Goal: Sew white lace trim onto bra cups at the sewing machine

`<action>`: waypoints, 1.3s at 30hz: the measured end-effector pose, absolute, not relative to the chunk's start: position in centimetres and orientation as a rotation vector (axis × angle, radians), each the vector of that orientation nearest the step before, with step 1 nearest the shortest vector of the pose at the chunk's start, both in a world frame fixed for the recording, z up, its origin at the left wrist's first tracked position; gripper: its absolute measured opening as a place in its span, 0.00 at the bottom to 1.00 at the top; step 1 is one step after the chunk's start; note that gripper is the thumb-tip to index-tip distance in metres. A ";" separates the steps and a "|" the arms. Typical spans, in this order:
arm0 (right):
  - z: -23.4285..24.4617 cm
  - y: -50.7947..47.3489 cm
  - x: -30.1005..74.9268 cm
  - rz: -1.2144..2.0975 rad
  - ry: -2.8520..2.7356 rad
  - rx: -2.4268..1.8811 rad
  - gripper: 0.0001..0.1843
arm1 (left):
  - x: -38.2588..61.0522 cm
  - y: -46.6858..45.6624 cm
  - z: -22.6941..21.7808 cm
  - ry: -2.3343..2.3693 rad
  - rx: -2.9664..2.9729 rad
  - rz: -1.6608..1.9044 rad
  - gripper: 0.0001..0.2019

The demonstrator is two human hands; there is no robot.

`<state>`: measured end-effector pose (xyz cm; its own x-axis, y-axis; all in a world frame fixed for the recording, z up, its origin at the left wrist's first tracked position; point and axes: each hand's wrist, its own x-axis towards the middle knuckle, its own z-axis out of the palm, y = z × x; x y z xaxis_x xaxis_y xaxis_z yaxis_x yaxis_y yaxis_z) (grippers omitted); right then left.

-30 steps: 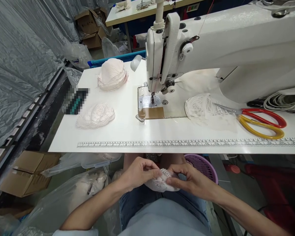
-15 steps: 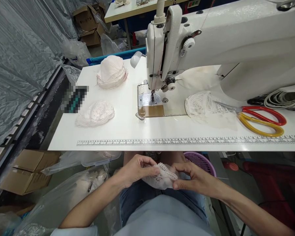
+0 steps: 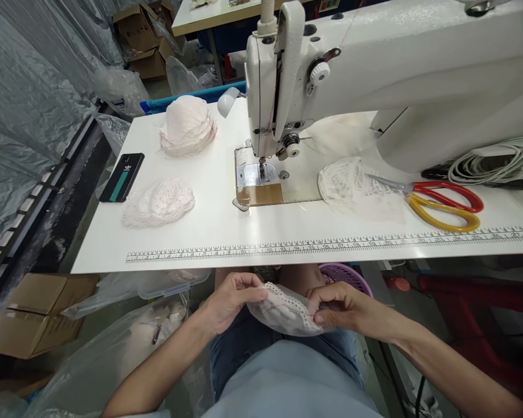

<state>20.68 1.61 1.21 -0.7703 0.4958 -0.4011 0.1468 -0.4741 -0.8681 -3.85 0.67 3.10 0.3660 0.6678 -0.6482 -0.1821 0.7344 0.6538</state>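
Over my lap, below the table's front edge, I hold a white lace piece (image 3: 285, 310) with a scalloped, holed border and sheer fabric around it. My left hand (image 3: 239, 299) pinches its left end between thumb and fingers. At the right end, my right hand (image 3: 342, 307) grips the edge the same way. The piece is stretched out between the two hands, its border running along the upper side. On the table lie a similar white lace piece (image 3: 160, 203) and, behind it, a stack of pale pink cup-shaped fabric pieces (image 3: 187, 126) with loose threads.
A white sewing machine (image 3: 268, 81) stands on the table (image 3: 209, 232), which has a printed ruler along its front. Red-and-yellow scissors (image 3: 447, 203) rest on more white lace (image 3: 346, 183). A phone (image 3: 122, 177) lies at the left edge. Cardboard boxes (image 3: 37, 313) and plastic bags are on the floor.
Between my hands the lace piece has been spread wider and flatter, with more of its border showing. My hands are farther apart. The whole view has shifted slightly.
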 end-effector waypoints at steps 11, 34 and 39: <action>0.9 1.5 20.0 2.280 -1.469 -0.913 0.12 | -3.5 0.1 2.2 1.067 0.379 0.668 0.14; 0.6 1.6 17.3 1.989 -1.774 -1.040 0.18 | -2.2 0.3 2.9 1.158 1.068 0.490 0.11; 0.7 2.1 17.3 1.985 -1.776 -0.988 0.19 | -2.5 0.1 3.1 1.196 1.105 0.472 0.13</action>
